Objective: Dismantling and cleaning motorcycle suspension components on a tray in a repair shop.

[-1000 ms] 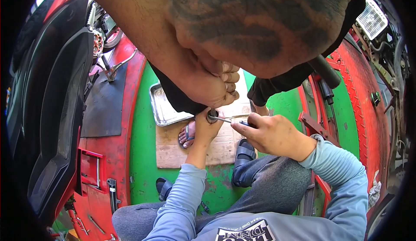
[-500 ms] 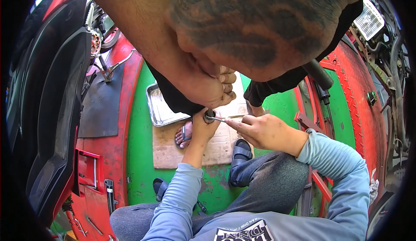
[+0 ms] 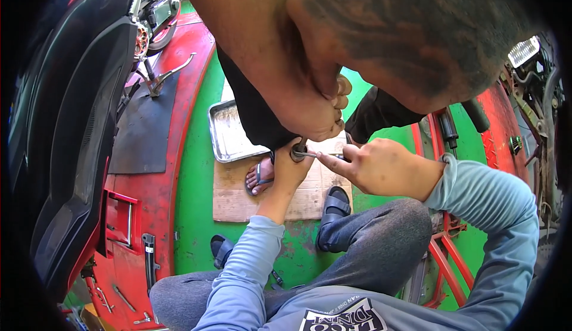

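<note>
My left hand (image 3: 290, 169) is wrapped round a metal tube (image 3: 297, 152), its round open end facing up. In my closed right hand (image 3: 381, 167) is a slim metal tool (image 3: 308, 154), like a thin screwdriver; the fingers hide its handle. The forefinger lies along its shank, and the tip meets the mouth of the tube. A narrow rod (image 3: 302, 143) rises from the tube into the closed hands (image 3: 319, 116) of another person, just above. That person's tattooed hand (image 3: 399, 39) hides much of the upper middle.
A metal tray (image 3: 219, 143) and cardboard (image 3: 238, 203) lie on the green floor, around the other person's sandalled foot (image 3: 260, 176). Red lift platforms (image 3: 140, 197) flank me. A dark motorcycle panel (image 3: 77, 134) stands close on the left; a red metal frame (image 3: 456, 262) is at right.
The whole scene has shifted a little to the right in view. Both my hands and the other person's hands keep their places on the tube, tool and rod.
</note>
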A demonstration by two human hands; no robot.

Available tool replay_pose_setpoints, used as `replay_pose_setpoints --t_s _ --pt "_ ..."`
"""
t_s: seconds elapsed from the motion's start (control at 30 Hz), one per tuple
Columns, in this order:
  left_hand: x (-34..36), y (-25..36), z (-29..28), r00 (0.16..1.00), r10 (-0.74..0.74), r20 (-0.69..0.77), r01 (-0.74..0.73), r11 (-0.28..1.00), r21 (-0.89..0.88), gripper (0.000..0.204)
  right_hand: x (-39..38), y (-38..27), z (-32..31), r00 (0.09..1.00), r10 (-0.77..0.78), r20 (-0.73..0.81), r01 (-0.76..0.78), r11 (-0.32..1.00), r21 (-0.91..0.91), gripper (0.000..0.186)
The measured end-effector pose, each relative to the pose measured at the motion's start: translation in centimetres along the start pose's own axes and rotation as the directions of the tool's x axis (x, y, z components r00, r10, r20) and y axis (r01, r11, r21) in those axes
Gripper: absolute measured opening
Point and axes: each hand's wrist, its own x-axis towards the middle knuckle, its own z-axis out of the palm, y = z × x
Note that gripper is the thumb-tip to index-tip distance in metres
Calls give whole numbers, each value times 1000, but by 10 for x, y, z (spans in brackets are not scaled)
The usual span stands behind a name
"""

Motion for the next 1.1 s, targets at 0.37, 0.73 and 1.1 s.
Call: replay_pose_setpoints --t_s 0.37,0.73,1.1 --pt "-2 -10 12 993 84 -84 -85 996 -7 18 16 -11 -32 985 1 175 0 1000 -5 59" --pt "0 2 18 999 42 -35 -44 998 -53 16 35 -30 -48 983 51 175 -46 998 -35 15" --pt "4 -23 27 980 195 -35 -192 979 66 26 53 -52 -58 977 111 180 -84 985 -149 13"
